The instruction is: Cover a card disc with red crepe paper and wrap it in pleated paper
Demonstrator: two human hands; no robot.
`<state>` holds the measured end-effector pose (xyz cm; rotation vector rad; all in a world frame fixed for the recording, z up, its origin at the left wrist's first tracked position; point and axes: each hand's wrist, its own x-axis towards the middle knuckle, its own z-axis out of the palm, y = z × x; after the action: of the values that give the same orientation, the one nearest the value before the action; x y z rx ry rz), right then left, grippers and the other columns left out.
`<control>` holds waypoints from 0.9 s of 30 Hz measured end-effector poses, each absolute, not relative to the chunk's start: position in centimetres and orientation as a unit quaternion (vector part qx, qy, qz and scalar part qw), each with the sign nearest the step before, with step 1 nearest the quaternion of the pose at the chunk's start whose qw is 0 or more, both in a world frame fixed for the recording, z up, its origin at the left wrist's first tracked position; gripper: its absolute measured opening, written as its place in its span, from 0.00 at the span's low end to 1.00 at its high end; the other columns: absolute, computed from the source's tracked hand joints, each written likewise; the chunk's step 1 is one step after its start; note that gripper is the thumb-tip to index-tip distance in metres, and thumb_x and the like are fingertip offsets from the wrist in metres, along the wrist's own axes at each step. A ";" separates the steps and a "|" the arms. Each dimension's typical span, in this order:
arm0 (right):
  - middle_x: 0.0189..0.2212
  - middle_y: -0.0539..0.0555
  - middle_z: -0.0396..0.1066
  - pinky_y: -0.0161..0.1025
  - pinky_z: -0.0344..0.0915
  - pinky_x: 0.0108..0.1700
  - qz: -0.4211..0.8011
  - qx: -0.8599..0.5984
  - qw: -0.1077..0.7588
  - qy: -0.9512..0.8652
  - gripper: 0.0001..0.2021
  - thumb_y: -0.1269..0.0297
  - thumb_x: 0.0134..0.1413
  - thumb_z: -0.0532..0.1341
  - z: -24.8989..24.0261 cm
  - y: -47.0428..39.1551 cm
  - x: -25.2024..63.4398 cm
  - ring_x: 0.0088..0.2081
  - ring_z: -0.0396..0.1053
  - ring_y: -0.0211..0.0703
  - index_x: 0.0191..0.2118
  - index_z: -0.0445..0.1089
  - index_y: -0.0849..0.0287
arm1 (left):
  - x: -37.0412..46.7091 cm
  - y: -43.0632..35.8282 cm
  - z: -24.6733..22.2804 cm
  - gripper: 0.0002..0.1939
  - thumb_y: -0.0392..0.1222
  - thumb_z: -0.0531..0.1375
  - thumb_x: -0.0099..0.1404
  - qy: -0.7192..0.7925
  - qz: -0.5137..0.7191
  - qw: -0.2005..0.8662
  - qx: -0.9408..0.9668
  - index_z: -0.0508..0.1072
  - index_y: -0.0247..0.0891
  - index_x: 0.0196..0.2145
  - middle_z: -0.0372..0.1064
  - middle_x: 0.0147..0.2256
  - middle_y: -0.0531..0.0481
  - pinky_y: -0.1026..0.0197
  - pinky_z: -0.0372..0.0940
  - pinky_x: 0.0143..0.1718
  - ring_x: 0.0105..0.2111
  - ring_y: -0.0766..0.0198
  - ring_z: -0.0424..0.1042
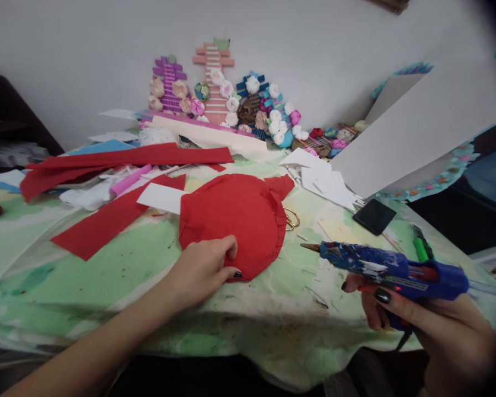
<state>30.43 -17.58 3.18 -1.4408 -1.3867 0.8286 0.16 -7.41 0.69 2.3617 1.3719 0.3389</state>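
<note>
Head view, glue gun [366,263], print [404,283] unreadable

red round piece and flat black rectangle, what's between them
Gold loops by the red round piece, then a pale yellow scrap nearer the flat black rectangle, in the head view.

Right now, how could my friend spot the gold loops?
On the green tablecloth, find the big round red piece under the left hand. The gold loops peek out at its right edge, near the glue gun. They're shiny and curved, unlike the flat pale paper nearby.
</note>
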 end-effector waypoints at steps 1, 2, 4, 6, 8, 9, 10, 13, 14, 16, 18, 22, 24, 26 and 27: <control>0.23 0.54 0.74 0.36 0.65 0.20 0.356 -0.577 0.454 -0.577 0.09 0.59 0.50 0.65 3.4 -17.4 30.6 0.20 0.68 0.43 0.35 0.78 0.56 | 0.1 -7.3 0.8 0.06 0.38 0.60 0.59 0.484 0.120 0.200 0.843 0.63 0.40 0.30 0.67 0.24 0.55 0.65 0.52 0.24 0.24 0.64 0.67; 0.23 0.55 0.74 0.36 0.65 0.21 0.373 -0.566 0.439 -0.590 0.10 0.59 0.51 0.64 3.5 -17.2 30.8 0.21 0.68 0.43 0.37 0.77 0.57 | 0.0 -7.2 0.9 0.05 0.38 0.59 0.59 0.481 0.120 0.205 0.844 0.63 0.40 0.30 0.67 0.23 0.56 0.65 0.52 0.24 0.24 0.64 0.66; 0.21 0.55 0.72 0.35 0.66 0.21 0.379 -0.557 0.423 -0.606 0.11 0.58 0.51 0.64 3.7 -16.8 31.0 0.21 0.68 0.42 0.37 0.77 0.60 | -0.1 -6.9 1.1 0.04 0.37 0.58 0.58 0.473 0.114 0.222 0.845 0.63 0.40 0.29 0.67 0.23 0.56 0.65 0.52 0.24 0.23 0.64 0.66; 0.20 0.54 0.72 0.35 0.65 0.20 0.362 -0.562 0.432 -0.606 0.12 0.57 0.51 0.64 3.7 -16.4 30.9 0.20 0.68 0.41 0.35 0.76 0.61 | -0.1 -6.4 1.6 0.04 0.37 0.57 0.58 0.458 0.107 0.247 0.847 0.63 0.40 0.28 0.68 0.22 0.56 0.65 0.52 0.23 0.23 0.65 0.66; 0.18 0.53 0.70 0.34 0.64 0.20 0.335 -0.569 0.454 -0.598 0.13 0.55 0.51 0.64 3.7 -16.2 30.4 0.18 0.66 0.39 0.33 0.76 0.62 | 0.1 -5.7 2.4 0.04 0.38 0.56 0.58 0.449 0.103 0.258 0.849 0.64 0.39 0.26 0.69 0.23 0.55 0.65 0.54 0.23 0.23 0.64 0.67; 0.17 0.52 0.69 0.33 0.63 0.20 0.326 -0.573 0.461 -0.595 0.14 0.55 0.52 0.63 3.7 -16.1 30.2 0.18 0.65 0.38 0.33 0.75 0.62 | 0.2 -5.4 2.9 0.05 0.39 0.56 0.59 0.451 0.108 0.249 0.850 0.65 0.39 0.25 0.70 0.24 0.54 0.65 0.55 0.24 0.24 0.64 0.68; 0.16 0.51 0.67 0.33 0.63 0.20 0.316 -0.575 0.465 -0.595 0.14 0.54 0.52 0.63 3.7 -16.1 30.0 0.18 0.65 0.38 0.33 0.75 0.62 | 0.2 -5.0 3.5 0.06 0.41 0.56 0.59 0.458 0.120 0.229 0.850 0.66 0.39 0.25 0.71 0.24 0.53 0.64 0.55 0.24 0.25 0.63 0.69; 0.16 0.50 0.66 0.33 0.61 0.22 0.281 -0.589 0.463 -0.600 0.16 0.53 0.54 0.61 3.6 -16.1 30.0 0.19 0.64 0.38 0.34 0.76 0.62 | -0.3 -3.5 4.8 0.08 0.43 0.54 0.61 0.488 0.181 0.134 0.843 0.68 0.39 0.27 0.72 0.26 0.51 0.63 0.57 0.26 0.27 0.60 0.70; 0.16 0.50 0.66 0.33 0.61 0.23 0.268 -0.596 0.460 -0.601 0.16 0.52 0.54 0.61 3.5 -16.1 30.2 0.20 0.64 0.38 0.34 0.76 0.62 | -0.8 -2.9 5.1 0.08 0.43 0.52 0.62 0.499 0.202 0.099 0.837 0.68 0.40 0.28 0.72 0.27 0.50 0.62 0.58 0.27 0.28 0.59 0.71; 0.17 0.51 0.66 0.33 0.60 0.23 0.239 -0.613 0.456 -0.599 0.18 0.50 0.54 0.60 3.4 -16.2 30.7 0.21 0.63 0.38 0.29 0.75 0.62 | -2.3 -1.5 5.2 0.09 0.40 0.50 0.61 0.521 0.225 0.029 0.823 0.69 0.39 0.30 0.73 0.30 0.48 0.60 0.60 0.30 0.32 0.57 0.72; 0.16 0.52 0.66 0.34 0.60 0.24 0.200 -0.638 0.448 -0.594 0.21 0.48 0.53 0.59 3.2 -16.1 31.1 0.21 0.64 0.39 0.20 0.71 0.60 | -4.3 -0.1 4.7 0.10 0.35 0.49 0.58 0.541 0.215 -0.011 0.813 0.70 0.38 0.33 0.74 0.34 0.45 0.58 0.62 0.35 0.36 0.54 0.72; 0.14 0.51 0.64 0.35 0.58 0.20 0.078 -0.705 0.409 -0.575 0.22 0.46 0.50 0.61 2.6 -15.5 31.6 0.18 0.62 0.40 0.17 0.65 0.58 | -8.1 1.7 3.0 0.20 0.32 0.51 0.51 0.531 0.181 0.003 0.828 0.71 0.37 0.42 0.72 0.45 0.41 0.54 0.63 0.47 0.48 0.50 0.70; 0.15 0.50 0.66 0.35 0.58 0.20 0.019 -0.714 0.387 -0.582 0.18 0.46 0.50 0.61 2.2 -15.0 31.8 0.18 0.62 0.41 0.24 0.70 0.57 | -9.2 1.8 2.3 0.24 0.31 0.52 0.50 0.509 0.164 0.021 0.845 0.70 0.36 0.46 0.71 0.48 0.41 0.53 0.62 0.51 0.51 0.50 0.68; 0.20 0.51 0.70 0.36 0.61 0.22 -0.013 -0.707 0.367 -0.605 0.18 0.45 0.49 0.60 2.0 -14.4 31.9 0.21 0.66 0.44 0.34 0.73 0.57 | -9.8 1.6 1.6 0.27 0.30 0.54 0.50 0.481 0.154 0.034 0.863 0.68 0.36 0.50 0.68 0.51 0.40 0.52 0.60 0.54 0.53 0.50 0.66; 0.23 0.52 0.72 0.37 0.62 0.23 -0.018 -0.704 0.356 -0.614 0.20 0.45 0.49 0.60 2.0 -14.1 32.0 0.23 0.68 0.46 0.36 0.73 0.57 | -9.9 1.5 1.2 0.29 0.30 0.54 0.51 0.463 0.153 0.037 0.872 0.66 0.36 0.53 0.67 0.53 0.39 0.52 0.59 0.55 0.54 0.50 0.65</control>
<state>31.99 -14.11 1.95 -1.8181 -1.5855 -0.0467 -9.94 1.48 1.22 2.6782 1.4216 0.4697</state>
